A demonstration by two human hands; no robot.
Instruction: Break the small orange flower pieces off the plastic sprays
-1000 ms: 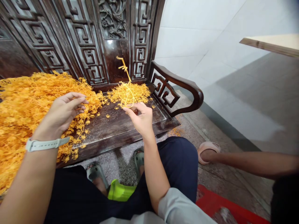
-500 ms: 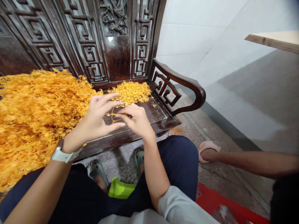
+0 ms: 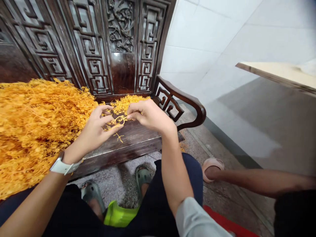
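A thin yellow plastic stem (image 3: 120,120), bent into a loop, is stretched between my two hands over the bench seat. My right hand (image 3: 150,115) pinches one end of it between thumb and forefinger. Around the other side, the thumb and curled fingers of my left hand (image 3: 98,126) close on the stem. Small yellow sprig ends hang below the left thumb. A large heap of orange-yellow plastic sprigs (image 3: 44,131) lies left of my left hand, and a smaller pile of yellow sprigs (image 3: 125,102) sits behind my hands, partly covered by the right one.
The dark carved wooden bench (image 3: 138,138) has an armrest (image 3: 195,105) on its right. A board edge (image 3: 276,77) juts out at upper right. Another person's leg (image 3: 247,181) reaches in from the right. A bright green plastic object (image 3: 120,214) lies between my feet, and something red (image 3: 222,223) is at lower right.
My left hand has gone from spread fingers to closing on the stem. The stem is now looped between both hands, and the right hand has turned at the wrist. The view has shifted slightly.
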